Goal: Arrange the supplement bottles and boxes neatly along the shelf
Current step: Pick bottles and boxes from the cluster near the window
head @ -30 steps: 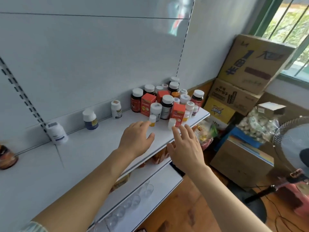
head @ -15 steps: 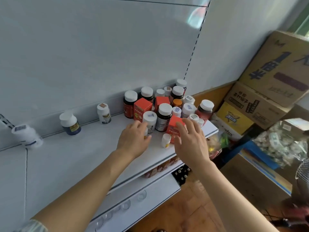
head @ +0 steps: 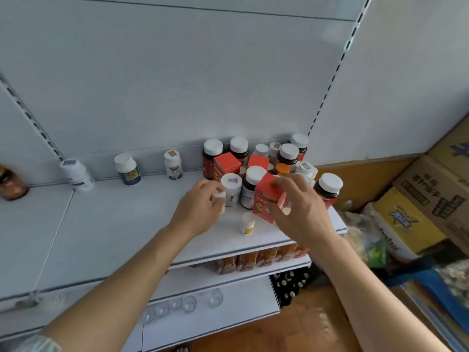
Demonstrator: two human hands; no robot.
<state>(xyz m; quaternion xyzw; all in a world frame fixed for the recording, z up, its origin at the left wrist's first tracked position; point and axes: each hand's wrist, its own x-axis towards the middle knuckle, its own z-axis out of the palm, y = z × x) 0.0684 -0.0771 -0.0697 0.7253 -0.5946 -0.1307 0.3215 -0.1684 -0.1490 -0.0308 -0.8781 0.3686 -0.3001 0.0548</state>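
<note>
Fingers of my right hand curl round the red box in the crowded cluster, my left hand pinching a small white bottle (lift straight, sparing neighbours).

Matt white shelf; glossy red carton; cardboard boxes.

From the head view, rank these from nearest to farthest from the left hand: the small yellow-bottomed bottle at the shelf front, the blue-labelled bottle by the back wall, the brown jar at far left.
1. Small yellow-bottomed bottle, just right of the left hand, near the shelf front.
2. Blue-labelled bottle, back-left by the wall.
3. Brown jar, at the far-left edge.
</note>
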